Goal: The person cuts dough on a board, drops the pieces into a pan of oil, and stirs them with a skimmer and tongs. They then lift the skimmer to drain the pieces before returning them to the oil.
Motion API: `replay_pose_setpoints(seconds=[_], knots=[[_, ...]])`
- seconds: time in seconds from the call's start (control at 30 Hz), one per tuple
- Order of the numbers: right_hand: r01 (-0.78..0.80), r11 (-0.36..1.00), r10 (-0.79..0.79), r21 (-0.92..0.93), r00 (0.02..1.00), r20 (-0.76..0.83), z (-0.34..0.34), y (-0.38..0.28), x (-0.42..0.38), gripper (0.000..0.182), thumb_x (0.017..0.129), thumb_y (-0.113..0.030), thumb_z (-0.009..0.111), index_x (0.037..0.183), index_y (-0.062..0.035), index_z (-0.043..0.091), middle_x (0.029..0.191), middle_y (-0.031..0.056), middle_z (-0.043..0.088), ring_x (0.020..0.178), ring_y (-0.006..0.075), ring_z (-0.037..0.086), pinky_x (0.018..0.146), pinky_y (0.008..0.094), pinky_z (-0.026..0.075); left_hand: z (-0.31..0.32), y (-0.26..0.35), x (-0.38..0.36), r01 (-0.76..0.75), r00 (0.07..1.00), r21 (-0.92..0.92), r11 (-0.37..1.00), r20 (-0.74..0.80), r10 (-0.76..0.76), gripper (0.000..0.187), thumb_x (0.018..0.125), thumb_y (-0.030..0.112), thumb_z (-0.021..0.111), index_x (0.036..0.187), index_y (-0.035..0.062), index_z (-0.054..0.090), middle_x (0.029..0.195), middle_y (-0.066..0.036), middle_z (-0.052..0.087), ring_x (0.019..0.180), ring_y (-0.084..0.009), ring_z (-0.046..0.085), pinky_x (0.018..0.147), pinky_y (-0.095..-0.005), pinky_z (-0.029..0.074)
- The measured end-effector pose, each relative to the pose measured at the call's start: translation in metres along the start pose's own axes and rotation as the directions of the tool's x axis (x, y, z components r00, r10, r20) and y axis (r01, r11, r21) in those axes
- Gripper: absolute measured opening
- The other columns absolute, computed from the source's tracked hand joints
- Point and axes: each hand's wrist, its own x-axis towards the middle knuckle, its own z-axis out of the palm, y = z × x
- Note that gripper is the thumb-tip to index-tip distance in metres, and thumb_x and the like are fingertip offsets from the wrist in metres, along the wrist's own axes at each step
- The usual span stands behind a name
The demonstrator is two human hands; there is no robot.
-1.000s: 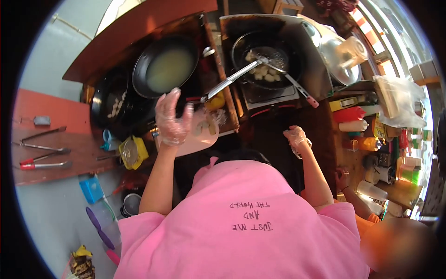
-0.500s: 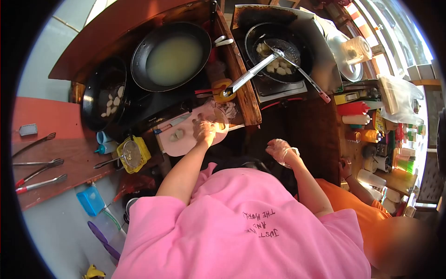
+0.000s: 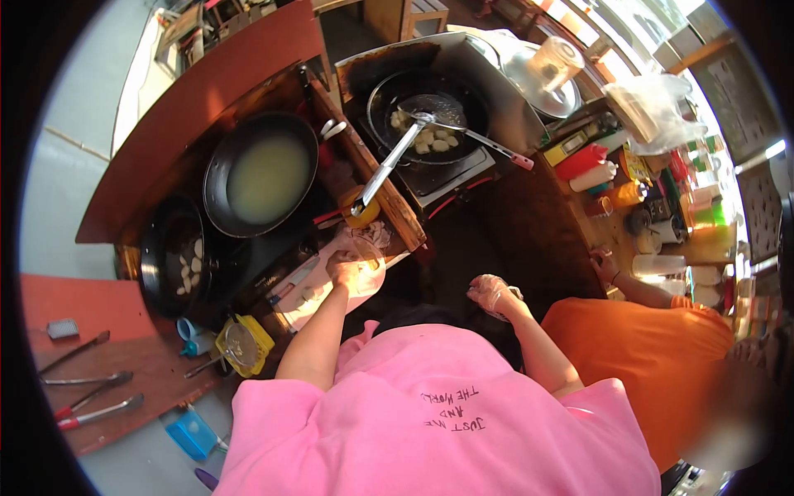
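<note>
My left hand (image 3: 341, 268) is bare and reaches over a pink cutting board (image 3: 308, 309), its fingers curled and partly in shadow. What it holds, if anything, I cannot tell. Right against it is a clear plastic container (image 3: 369, 263), and pale, shredded-looking pieces (image 3: 375, 236) lie just behind. A knife (image 3: 294, 278) rests on the board to the left of the hand. My right hand (image 3: 491, 295), in a thin clear plastic glove, hovers in front of my body with loosely closed fingers and nothing visible in them.
A wok of cloudy liquid (image 3: 269, 182) and a darker pan with pale pieces (image 3: 169, 264) stand behind the board. Tongs and a skimmer (image 3: 438, 124) lie across a frying wok (image 3: 380, 95). At right, a person in an orange shirt (image 3: 628, 364) is close, beside shelved bottles (image 3: 594, 175).
The camera view has turned, so the surroundings appear shifted left and rotated. My left hand has drawn its fingers in over the board. My right hand stays in front of my body.
</note>
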Motion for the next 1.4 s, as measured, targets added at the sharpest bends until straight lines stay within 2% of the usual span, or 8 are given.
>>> replay_pose_setpoints(seconds=[0.1,0.2,0.47,0.57,0.9,1.03,1.1,1.4], knots=[[0.028,1.0,-0.027,0.013,0.997,-0.07,0.005,0.011,0.001,0.043,0.085,-0.031,0.067,0.118,-0.0041,0.068,0.115,0.0168,0.069,0.109,0.0315,0.066,0.094,0.0403,0.052,-0.012,-0.029,0.01,0.335,0.913,-0.144,0.931,0.293,-0.283,0.017,0.077,0.007,0.076,0.092,0.0062,0.067,0.079,-0.005,0.067,0.067,-0.0144,0.066,0.058,-0.0253,0.053],[0.01,0.996,-0.002,0.084,0.996,-0.092,-0.003,0.006,0.005,0.041,0.083,-0.03,0.071,0.113,-0.001,0.069,0.109,0.0193,0.071,0.106,0.0324,0.067,0.094,0.0383,0.052,-0.051,0.023,-0.015,0.526,0.822,-0.78,0.339,0.365,-0.437,0.012,0.081,-0.004,0.067,0.09,0.0038,0.064,0.073,-0.005,0.064,0.055,-0.0143,0.058,0.048,-0.0267,0.047],[-0.032,0.999,0.031,0.028,0.999,0.04,-0.023,-0.009,0.021,0.04,0.086,-0.034,0.063,0.12,-0.0137,0.067,0.11,0.0117,0.071,0.105,0.0287,0.068,0.089,0.0404,0.054,-0.111,0.007,-0.04,0.154,0.979,-0.765,0.625,0.206,0.01,0.019,0.093,0.008,0.066,0.106,-0.0052,0.063,0.106,-0.01,0.068,0.094,-0.0222,0.068,0.078,-0.0317,0.057],[-0.023,1.0,0.023,0.019,1.0,0.018,-0.034,-0.001,0.025,0.041,0.087,-0.035,0.063,0.121,-0.012,0.067,0.112,0.0114,0.071,0.107,0.0285,0.067,0.09,0.0401,0.053,-0.178,0.101,-0.064,0.363,0.932,-0.854,0.372,0.338,-0.134,0.019,0.092,0.003,0.066,0.11,-0.0001,0.061,0.091,-0.009,0.067,0.071,-0.0156,0.068,0.067,-0.0268,0.061],[-0.03,0.998,0.03,-0.051,0.999,0.012,-0.069,0.041,0.03,0.042,0.084,-0.036,0.063,0.117,-0.0102,0.069,0.116,0.0139,0.07,0.11,0.0304,0.066,0.092,0.0416,0.052,-0.196,0.348,0.095,-0.271,0.913,-0.147,0.951,0.275,0.302,0.023,0.09,0.018,0.071,0.096,-0.0042,0.068,0.071,-0.011,0.068,0.054,-0.0166,0.066,0.048,-0.0293,0.056],[-0.037,0.999,0.037,-0.002,0.999,-0.007,-0.076,0.065,0.025,0.04,0.085,-0.035,0.063,0.114,-0.0072,0.07,0.11,0.0162,0.071,0.105,0.0321,0.067,0.087,0.0421,0.054,-0.1,0.409,0.199,-0.159,0.936,0.413,0.897,0.353,0.003,0.028,0.09,0.027,0.071,0.093,-0.0015,0.071,0.071,-0.012,0.071,0.06,-0.0187,0.071,0.056,-0.0337,0.059],[-0.045,0.998,0.046,0.052,0.999,-0.017,-0.078,0.08,0.023,0.038,0.086,-0.033,0.063,0.111,-0.0061,0.07,0.104,0.0171,0.072,0.099,0.0327,0.069,0.084,0.042,0.054,-0.058,0.424,0.234,-0.366,0.903,0.834,0.413,0.425,-0.059,0.029,0.09,0.03,0.072,0.098,0.0016,0.073,0.082,-0.01,0.075,0.071,-0.0213,0.074,0.068,-0.0367,0.06],[0.0,0.946,0.042,0.325,0.992,-0.121,-0.048,0.143,0.014,0.039,0.085,-0.03,0.064,0.11,-0.0011,0.069,0.106,0.0215,0.07,0.103,0.0353,0.067,0.09,0.0423,0.052,-0.033,0.464,0.244,-0.359,0.933,0.735,0.576,0.271,0.235,0.037,0.096,0.037,0.056,0.116,0.0075,0.068,0.125,-0.019,0.063,0.117,-0.0361,0.061,0.097,-0.0458,0.051]])
